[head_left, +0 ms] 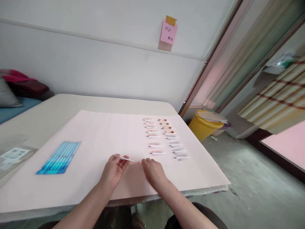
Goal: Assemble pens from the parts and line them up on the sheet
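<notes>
My left hand (115, 169) is closed, with a slim white pen-like stick (127, 158) between thumb and fingers. The stick points right, a little above the pink sheet (102, 133). Just to the right, my right hand (153, 171) is low over the sheet, its fingers curled down and together. Whatever its fingertips pinch is hidden or too small to name. A tiny reddish bit (138, 162) shows between the two hands. Beyond my right hand lie two columns of slim white pens (156, 153), each with a small decorated piece beside or on it.
On the left lies a flat row of blue and turquoise pens (59, 158). A clear plastic bag with a white label (15, 153) is at the table's left edge. Beyond the table's right side stands a yellow bin (202, 127). A pink note (168, 32) hangs on the wall.
</notes>
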Available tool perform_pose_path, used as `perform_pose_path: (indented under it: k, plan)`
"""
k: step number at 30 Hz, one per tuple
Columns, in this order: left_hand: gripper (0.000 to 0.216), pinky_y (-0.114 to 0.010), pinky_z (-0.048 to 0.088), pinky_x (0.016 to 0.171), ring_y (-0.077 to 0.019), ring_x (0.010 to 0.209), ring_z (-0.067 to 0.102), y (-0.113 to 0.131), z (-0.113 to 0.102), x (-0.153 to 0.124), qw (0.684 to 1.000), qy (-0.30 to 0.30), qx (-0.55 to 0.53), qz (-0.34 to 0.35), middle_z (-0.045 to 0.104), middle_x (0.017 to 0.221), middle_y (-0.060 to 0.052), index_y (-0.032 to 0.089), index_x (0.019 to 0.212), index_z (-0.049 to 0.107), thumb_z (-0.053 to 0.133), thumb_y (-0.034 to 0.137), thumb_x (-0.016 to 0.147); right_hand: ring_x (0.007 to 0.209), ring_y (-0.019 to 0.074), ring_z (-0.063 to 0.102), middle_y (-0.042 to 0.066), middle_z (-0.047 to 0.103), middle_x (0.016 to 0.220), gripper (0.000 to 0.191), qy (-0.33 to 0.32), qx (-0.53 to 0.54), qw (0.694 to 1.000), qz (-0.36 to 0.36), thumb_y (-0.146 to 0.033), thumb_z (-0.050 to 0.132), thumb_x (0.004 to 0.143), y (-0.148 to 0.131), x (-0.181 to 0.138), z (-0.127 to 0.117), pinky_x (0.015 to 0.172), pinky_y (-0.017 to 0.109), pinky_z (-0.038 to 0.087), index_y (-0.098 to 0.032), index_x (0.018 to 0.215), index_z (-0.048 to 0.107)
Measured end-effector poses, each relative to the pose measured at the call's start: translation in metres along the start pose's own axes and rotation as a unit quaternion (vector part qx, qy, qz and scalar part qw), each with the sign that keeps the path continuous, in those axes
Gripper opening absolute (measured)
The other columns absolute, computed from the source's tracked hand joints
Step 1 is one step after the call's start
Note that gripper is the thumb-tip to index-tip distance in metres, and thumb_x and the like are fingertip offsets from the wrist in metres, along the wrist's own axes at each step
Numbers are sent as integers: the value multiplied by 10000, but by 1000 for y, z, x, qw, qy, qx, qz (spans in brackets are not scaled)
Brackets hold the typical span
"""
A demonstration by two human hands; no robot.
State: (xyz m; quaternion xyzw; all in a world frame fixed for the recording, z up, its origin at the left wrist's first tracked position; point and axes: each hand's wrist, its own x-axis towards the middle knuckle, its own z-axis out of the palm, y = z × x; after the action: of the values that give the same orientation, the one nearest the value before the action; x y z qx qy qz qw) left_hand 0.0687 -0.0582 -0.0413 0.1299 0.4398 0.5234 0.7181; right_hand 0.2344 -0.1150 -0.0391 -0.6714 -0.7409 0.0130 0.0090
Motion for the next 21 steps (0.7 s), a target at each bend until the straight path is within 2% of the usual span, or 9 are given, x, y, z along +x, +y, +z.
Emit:
perform_pose_path:
  k: [5,13,17,21]
  plan:
    - [127,-366,552,699,-183,716,662,-2,3,0,1000,4,-5,1,639,706,-71,169,726,478,499,94,826,764,165,583,18,628,852,129,11,29,999,-20,-209,415,914,-2,-2,-3,569,242,360,-225,907,543]
    - [106,-369,547,706,-191,744,663,-1,0,1,1000,4,-11,22,636,732,-76,169,741,480,523,106,814,776,165,580,9,618,869,134,14,21,1000,-4,-193,420,905,-1,-4,-8,546,241,338,-235,915,546]
    - [105,-365,542,700,-191,737,664,-2,0,0,1000,13,-5,26,633,723,-74,172,742,469,515,131,827,778,160,570,16,611,876,140,8,38,999,-7,-164,422,894,-1,-4,-9,571,242,348,-223,913,547]
    - [97,-359,534,714,-183,730,662,-2,3,-3,999,-5,16,34,636,707,-64,179,759,462,522,144,827,807,153,550,24,591,873,164,22,79,996,-22,-114,412,877,-1,-4,-9,635,229,366,-208,895,546]
